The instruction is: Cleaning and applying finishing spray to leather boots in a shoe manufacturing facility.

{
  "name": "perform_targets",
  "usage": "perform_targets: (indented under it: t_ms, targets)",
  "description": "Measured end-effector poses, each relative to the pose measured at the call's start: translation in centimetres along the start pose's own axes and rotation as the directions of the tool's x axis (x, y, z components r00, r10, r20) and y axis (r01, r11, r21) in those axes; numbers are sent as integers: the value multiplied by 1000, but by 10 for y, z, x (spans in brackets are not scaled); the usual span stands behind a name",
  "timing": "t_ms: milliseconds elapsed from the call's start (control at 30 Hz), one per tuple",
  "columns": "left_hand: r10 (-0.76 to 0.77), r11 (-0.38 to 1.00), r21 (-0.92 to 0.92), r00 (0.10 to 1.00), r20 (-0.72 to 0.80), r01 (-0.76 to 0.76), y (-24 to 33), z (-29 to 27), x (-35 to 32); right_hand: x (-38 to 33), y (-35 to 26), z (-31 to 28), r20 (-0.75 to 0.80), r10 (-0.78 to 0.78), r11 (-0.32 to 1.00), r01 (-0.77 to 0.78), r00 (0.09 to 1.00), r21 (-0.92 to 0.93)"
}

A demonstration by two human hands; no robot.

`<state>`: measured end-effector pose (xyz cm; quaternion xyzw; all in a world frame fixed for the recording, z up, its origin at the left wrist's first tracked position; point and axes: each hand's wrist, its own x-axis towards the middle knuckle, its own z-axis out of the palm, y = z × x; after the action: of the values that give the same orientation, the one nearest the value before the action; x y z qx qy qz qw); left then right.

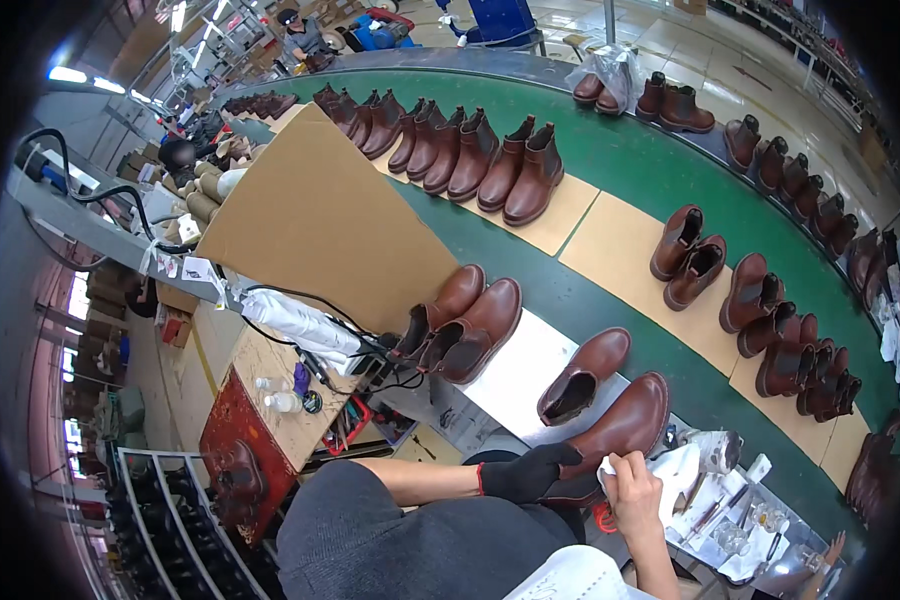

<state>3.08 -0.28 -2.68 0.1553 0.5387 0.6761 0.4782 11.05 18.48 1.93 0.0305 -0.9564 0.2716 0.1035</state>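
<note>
The gloved left hand (526, 472) grips a brown boot (620, 432). The bare right hand (632, 490) presses a white cloth (607, 466) against it. More boots (467, 330) stand beyond both hands.

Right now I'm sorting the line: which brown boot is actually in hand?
The boot nearest the person: the gloved left hand grips its heel end, the bare right hand presses a white cloth there. Others stand untouched.

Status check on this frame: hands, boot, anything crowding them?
Left hand, black glove, grips brown boot at its opening. Right hand presses white cloth to boot's side. Second boot stands just behind, apart.
</note>
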Motion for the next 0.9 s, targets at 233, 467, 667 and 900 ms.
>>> perform_targets:
  t_ms: [233, 467, 667, 900]
  targets:
    - [148, 986, 73, 989, 9, -148, -39, -13, -7, -6, 2, -1, 52, 26, 998, -23, 998, -53]
    - [232, 614, 756, 967, 103, -228, 25, -21, -14, 20, -7, -1, 14, -66, 998, 66, 998, 12]
    - [-60, 887, 459, 998, 26, 42, 45, 1, 5, 8, 3, 2, -13, 46, 996, -47, 999, -76]
    - [-27, 990, 140, 997, 74, 16, 40, 9, 1, -1, 1, 7, -25, 58, 995, -60, 998, -82]
